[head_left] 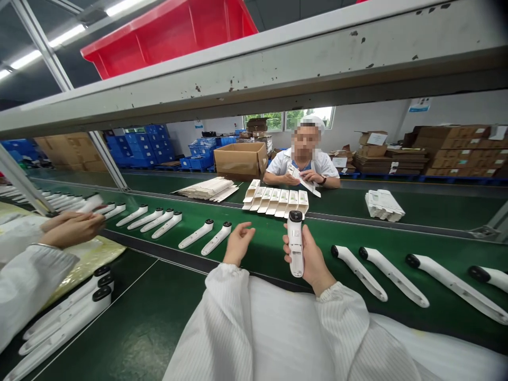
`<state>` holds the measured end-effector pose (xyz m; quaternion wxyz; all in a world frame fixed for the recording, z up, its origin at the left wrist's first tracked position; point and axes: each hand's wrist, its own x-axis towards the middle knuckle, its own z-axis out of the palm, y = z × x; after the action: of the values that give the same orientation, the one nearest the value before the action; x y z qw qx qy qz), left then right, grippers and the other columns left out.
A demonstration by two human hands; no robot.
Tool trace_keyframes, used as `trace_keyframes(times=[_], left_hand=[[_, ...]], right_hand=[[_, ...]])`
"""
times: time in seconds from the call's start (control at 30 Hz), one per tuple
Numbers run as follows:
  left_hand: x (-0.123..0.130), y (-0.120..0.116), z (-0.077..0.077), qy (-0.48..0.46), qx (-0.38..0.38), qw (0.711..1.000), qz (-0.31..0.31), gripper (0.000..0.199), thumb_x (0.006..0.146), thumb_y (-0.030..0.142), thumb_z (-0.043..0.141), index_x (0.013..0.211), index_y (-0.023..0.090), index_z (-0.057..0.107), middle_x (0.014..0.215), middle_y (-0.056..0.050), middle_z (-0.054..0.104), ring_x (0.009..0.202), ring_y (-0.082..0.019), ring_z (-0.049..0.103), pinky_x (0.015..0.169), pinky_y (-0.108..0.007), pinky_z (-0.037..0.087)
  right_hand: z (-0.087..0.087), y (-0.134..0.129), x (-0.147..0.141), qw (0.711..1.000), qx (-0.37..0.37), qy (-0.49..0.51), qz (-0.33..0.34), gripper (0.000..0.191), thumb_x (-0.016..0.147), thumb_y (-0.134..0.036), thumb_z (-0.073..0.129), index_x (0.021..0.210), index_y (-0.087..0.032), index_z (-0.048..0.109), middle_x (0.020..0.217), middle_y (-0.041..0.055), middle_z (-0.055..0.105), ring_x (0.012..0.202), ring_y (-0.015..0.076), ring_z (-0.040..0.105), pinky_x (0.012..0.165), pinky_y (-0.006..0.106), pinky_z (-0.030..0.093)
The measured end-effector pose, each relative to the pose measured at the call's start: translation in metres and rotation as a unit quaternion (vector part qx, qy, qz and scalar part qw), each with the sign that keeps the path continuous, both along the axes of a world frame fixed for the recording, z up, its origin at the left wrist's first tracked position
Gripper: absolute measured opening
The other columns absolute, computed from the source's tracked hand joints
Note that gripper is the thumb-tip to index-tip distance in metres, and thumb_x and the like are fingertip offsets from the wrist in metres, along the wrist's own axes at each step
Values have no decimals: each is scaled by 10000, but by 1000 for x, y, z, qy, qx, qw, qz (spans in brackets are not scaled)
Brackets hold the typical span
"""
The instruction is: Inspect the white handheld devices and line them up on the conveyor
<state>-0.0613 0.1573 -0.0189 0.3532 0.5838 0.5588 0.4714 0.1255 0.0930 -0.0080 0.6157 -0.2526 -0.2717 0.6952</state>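
Observation:
My right hand [311, 256] is wrapped round a white handheld device [296, 243] with a black top, held upright over the green belt [262, 248]. An open recess shows in the device's lower half. To its left, my left hand [238, 243] hovers above the belt with its fingers apart and nothing in them. The nearest device to it is a white one [216, 238] lying on the belt, just left of the hand. More such devices [359, 272] lie in a row to the right of my right hand.
A person across the belt [278, 172] holds a white carton, behind a row of open small boxes [275, 201]. Another person's hands [73, 227] work at the left, near stacked devices [67, 312]. A metal shelf beam [246, 66] crosses overhead under a red bin [174, 37].

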Motion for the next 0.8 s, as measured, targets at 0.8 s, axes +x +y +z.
trace_keyframes(times=[0.8], left_hand=[[16,-15,1,-249,-217,927,-175,375,845,342,538,1169,153,544,1136,-144,609,1002,-236,595,627,-247,448]], right_hand=[[-34,21,17,838,-77,-536,-67,192,748,-259,510,924,-189,484,830,31,657,648,151,603,632,281,443]])
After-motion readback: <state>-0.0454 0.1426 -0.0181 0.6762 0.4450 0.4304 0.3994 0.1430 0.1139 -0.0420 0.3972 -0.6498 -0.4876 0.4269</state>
